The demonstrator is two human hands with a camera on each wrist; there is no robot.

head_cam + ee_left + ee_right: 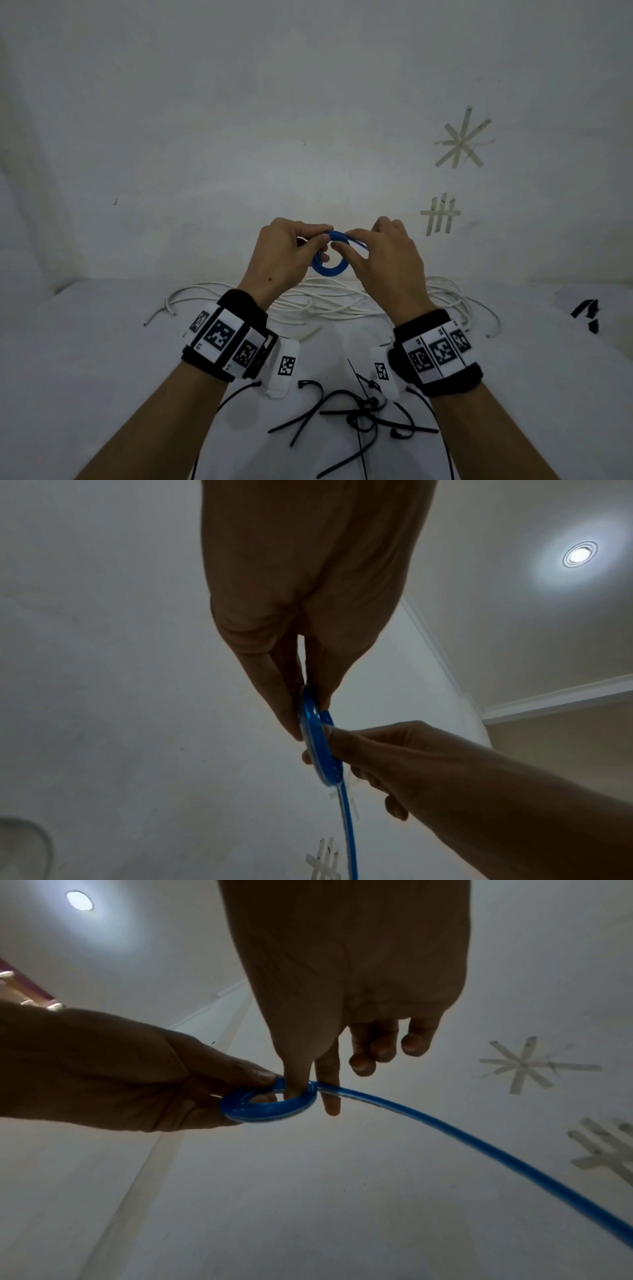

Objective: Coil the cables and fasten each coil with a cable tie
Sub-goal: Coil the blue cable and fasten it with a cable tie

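L hand: my left hand point(286, 255) pinched the small coil of glossy blue plastic-sheathed cable point(330, 262) at its left edge, thumb over, fingers under.
R hand: my right hand point(388, 265) had thumb tip inside the ring and index outside, nipping the strand where the loose tail point(479, 1148) left the coil; other three fingers curled, holding nothing.
Coil pos: held up in the air between both hands, above the table, in front of the wall.
Risk 1: tail was uncoiled w/ no tie on; if L pinch eased, I judged the stiff loops would spring open.
Risk 2: reaching for a tie meant one hand letting go; coil could unwind then.
Count, cables: 1 blue; the tangled white cables point(329, 301) on the table behind, number can't tell.
Count, ties: heap of thin black plastic cable ties point(359, 411) near my wrists, several, overlapping, approx 8+, not exact.
Count, tape marks: 2 on wall, a star point(462, 140) and a hash point(442, 214).
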